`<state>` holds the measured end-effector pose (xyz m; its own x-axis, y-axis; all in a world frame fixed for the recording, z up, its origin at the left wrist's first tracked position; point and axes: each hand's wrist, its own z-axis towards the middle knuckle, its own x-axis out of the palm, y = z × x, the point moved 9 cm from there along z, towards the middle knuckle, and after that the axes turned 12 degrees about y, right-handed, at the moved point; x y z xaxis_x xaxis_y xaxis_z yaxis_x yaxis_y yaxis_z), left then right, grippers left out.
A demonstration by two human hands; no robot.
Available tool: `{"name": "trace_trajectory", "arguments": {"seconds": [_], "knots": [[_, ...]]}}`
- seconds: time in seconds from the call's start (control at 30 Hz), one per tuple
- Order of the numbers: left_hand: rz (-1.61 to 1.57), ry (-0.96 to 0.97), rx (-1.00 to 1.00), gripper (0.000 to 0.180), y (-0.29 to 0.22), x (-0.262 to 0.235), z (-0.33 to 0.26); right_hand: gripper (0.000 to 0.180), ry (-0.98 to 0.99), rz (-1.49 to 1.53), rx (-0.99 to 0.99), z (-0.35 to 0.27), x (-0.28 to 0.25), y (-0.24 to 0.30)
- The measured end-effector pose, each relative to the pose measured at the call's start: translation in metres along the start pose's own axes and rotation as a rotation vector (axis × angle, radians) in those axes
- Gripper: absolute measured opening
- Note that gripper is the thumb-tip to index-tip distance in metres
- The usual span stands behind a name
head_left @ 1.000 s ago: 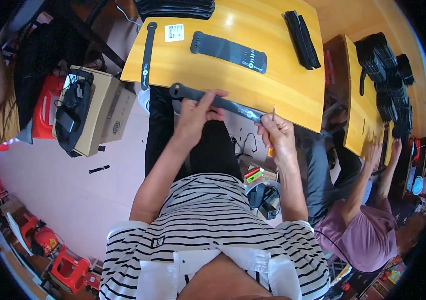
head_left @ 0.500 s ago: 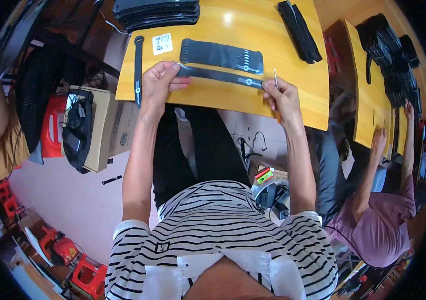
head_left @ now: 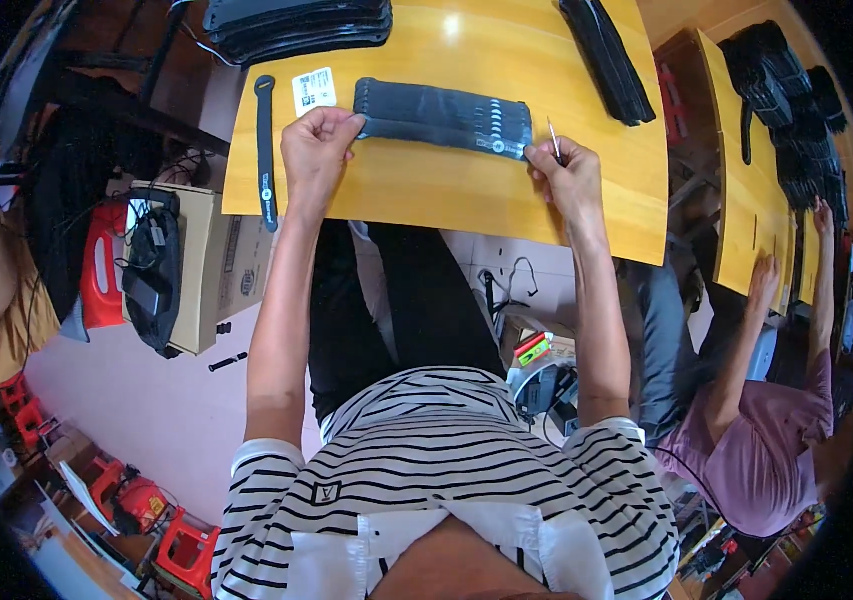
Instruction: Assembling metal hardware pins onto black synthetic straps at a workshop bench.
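Between my two hands a black strap (head_left: 426, 133) is stretched along the near edge of a row of overlapping black straps (head_left: 431, 103) on the yellow table. My left hand (head_left: 318, 155) pinches its left end, by the looped side of the row. At the printed right end, my right hand (head_left: 568, 178) closes thumb and finger on the corner. A thin pointed metal tool (head_left: 552, 138) also sticks up out of my right hand; its handle is mostly hidden. Another single black strap (head_left: 265, 150) lies lengthwise to the left, beside a white printed label (head_left: 313, 88).
The yellow table (head_left: 446, 205) carries a thick pile of black straps (head_left: 296, 30) at the far left and a long black bundle (head_left: 606, 60) at the far right. Cardboard boxes (head_left: 208, 260) stand left below. A co-worker in pink (head_left: 756, 440) works at another table on the right.
The strap in my hands has moved away from me, from just in front of the row onto its near edge. Both hands have gone along with it, still gripping the ends.
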<state>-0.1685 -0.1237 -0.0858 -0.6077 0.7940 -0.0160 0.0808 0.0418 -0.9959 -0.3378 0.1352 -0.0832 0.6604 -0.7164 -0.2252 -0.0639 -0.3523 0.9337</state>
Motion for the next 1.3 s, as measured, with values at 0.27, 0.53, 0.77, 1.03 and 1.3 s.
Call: {"name": "trace_trajectory", "arguments": {"seconds": [0.27, 0.53, 0.77, 1.03, 1.3], "knots": [[0.053, -0.033, 0.014, 0.010, 0.0058, -0.0028, 0.0041, 0.015, 0.007, -0.040, 0.037, 0.0052, 0.0029, -0.0046], [0.087, -0.055, 0.002, 0.006, 0.0032, -0.0036, 0.0034, 0.017, -0.002, -0.036, 0.054, 0.0058, 0.0052, -0.0041], [0.062, -0.045, 0.004, 0.005, 0.0035, 0.0025, 0.0023, 0.016, -0.038, -0.100, 0.087, 0.0039, -0.0024, -0.0067], [0.120, -0.062, 0.018, 0.006, 0.0021, -0.0008, 0.0027, 0.017, -0.049, -0.080, 0.040, 0.0066, 0.0009, -0.0069], [0.098, -0.054, 0.021, 0.006, 0.0015, 0.0011, 0.0028, 0.020, -0.078, -0.161, 0.061, 0.0076, -0.0026, -0.0071]]}}
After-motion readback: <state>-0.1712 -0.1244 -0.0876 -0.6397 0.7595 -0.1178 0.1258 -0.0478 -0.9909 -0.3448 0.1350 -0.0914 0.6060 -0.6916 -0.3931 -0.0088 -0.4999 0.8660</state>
